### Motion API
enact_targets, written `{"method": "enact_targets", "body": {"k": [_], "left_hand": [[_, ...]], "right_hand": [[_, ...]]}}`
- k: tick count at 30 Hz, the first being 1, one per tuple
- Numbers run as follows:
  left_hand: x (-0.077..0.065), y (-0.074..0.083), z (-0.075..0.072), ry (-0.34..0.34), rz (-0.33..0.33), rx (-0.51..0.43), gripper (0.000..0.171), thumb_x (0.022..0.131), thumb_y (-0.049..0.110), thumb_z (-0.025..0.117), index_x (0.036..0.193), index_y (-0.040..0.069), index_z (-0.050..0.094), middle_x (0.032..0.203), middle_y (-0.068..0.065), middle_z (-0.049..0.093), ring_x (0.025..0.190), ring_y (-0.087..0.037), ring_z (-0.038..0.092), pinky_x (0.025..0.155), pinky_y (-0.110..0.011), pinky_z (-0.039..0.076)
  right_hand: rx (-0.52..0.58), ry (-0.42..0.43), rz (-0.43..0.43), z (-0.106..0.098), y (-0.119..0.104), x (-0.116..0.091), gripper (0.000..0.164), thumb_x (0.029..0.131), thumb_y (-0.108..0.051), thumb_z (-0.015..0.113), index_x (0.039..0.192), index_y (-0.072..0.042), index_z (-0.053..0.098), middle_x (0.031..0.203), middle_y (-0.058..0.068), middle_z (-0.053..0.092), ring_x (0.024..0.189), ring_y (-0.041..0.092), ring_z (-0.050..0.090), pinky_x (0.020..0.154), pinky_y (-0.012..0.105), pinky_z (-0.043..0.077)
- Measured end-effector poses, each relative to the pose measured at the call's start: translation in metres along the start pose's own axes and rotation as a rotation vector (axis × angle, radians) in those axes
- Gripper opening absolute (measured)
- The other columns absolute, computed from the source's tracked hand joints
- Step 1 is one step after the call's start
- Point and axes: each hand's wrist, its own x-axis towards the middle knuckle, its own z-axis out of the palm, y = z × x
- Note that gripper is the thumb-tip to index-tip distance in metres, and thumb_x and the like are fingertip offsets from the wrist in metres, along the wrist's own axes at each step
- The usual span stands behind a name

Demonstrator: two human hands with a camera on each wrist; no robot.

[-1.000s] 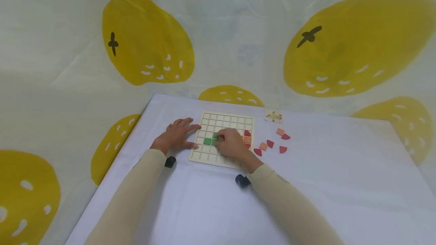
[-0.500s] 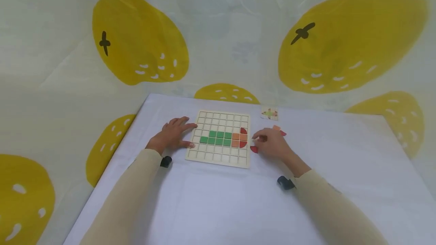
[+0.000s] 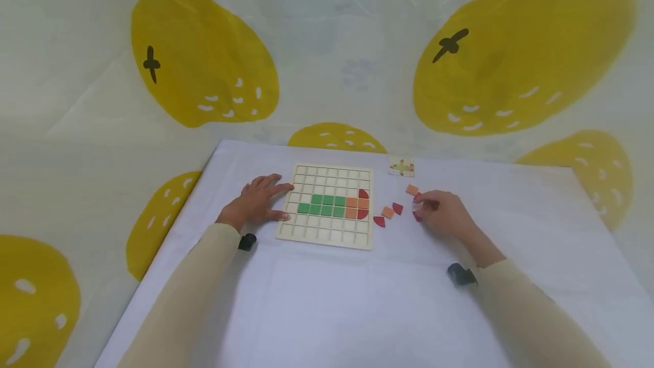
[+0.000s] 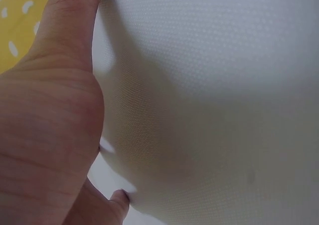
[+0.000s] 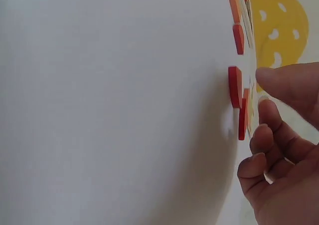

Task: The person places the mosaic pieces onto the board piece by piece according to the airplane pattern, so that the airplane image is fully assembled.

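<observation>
My left hand (image 3: pixel 255 202) lies spread at the left edge of a pale wooden grid board (image 3: pixel 311 233), thumb and forefinger touching its rim; the left wrist view shows the thumb (image 4: pixel 70 25) stretched along the white cloth. On the board are several green squares (image 3: pixel 327 205), three orange squares (image 3: pixel 352 207) and two red quarter-circle pieces (image 3: pixel 363 193). To the right, my right hand (image 3: pixel 447 214) hovers with fingertips right at two loose red quarter-circles (image 3: pixel 416 216). In the right wrist view its thumb and fingers are apart, beside a red quarter-circle (image 5: pixel 234 88), with nothing between them.
Between board and right hand lie a loose orange square (image 3: pixel 388 212) and red quarter-circles (image 3: pixel 379 221). Another orange square (image 3: pixel 412 189) sits farther back. A small pattern card (image 3: pixel 401 167) lies near the white table's (image 3: pixel 327 300) back edge, before a fruit-printed curtain (image 3: pixel 327 72).
The right hand has left the green pieces on the board and moved right to the loose red quarter-circles. The left hand stays at the board's edge. The head view has shifted slightly.
</observation>
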Motion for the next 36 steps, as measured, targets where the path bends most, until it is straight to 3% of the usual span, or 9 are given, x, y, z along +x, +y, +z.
{"method": "enact_targets", "body": {"k": [3,9,17,27,36], "left_hand": [[0.001,0.0,0.0,-0.001,0.0,0.004,0.088,0.086,0.064,0.075,0.16,0.046,0.033,0.177,-0.005,0.014,0.16,-0.043,0.015,0.126,-0.074,0.016],[0.004,0.0,0.001,0.003,0.004,-0.008,0.088,0.085,0.065,0.075,0.16,0.046,0.034,0.177,-0.005,0.014,0.161,-0.042,0.015,0.126,-0.073,0.015],[0.003,0.002,0.001,0.002,0.002,0.009,0.088,0.085,0.065,0.075,0.16,0.045,0.034,0.177,-0.006,0.015,0.16,-0.043,0.016,0.126,-0.074,0.017],[-0.002,0.001,-0.001,0.021,0.019,0.002,0.087,0.086,0.062,0.076,0.16,0.042,0.036,0.176,-0.008,0.017,0.159,-0.046,0.019,0.124,-0.075,0.019],[0.0,0.001,-0.001,0.002,0.008,0.003,0.087,0.086,0.063,0.075,0.161,0.043,0.034,0.177,-0.006,0.015,0.16,-0.044,0.017,0.125,-0.074,0.018]], "right_hand": [[-0.013,-0.024,-0.038,0.001,-0.005,0.007,0.032,0.097,-0.012,0.07,0.129,-0.013,0.073,0.112,0.013,0.068,0.1,0.027,0.058,0.083,0.033,0.056],[-0.099,-0.139,-0.055,0.008,-0.021,0.022,0.04,0.096,-0.014,0.073,0.135,-0.017,0.07,0.123,0.012,0.067,0.113,0.029,0.057,0.099,0.05,0.058],[-0.142,-0.178,-0.049,0.005,-0.027,0.026,0.031,0.093,-0.018,0.078,0.124,-0.017,0.074,0.128,0.011,0.069,0.119,0.031,0.058,0.108,0.055,0.053],[-0.2,-0.185,-0.092,0.012,-0.027,0.027,0.028,0.093,-0.022,0.078,0.118,-0.01,0.073,0.105,0.006,0.07,0.1,0.024,0.06,0.093,0.045,0.059],[-0.196,-0.17,-0.116,0.008,-0.032,0.026,0.03,0.092,-0.023,0.079,0.118,-0.009,0.074,0.103,0.007,0.07,0.098,0.024,0.059,0.087,0.041,0.058]]}}
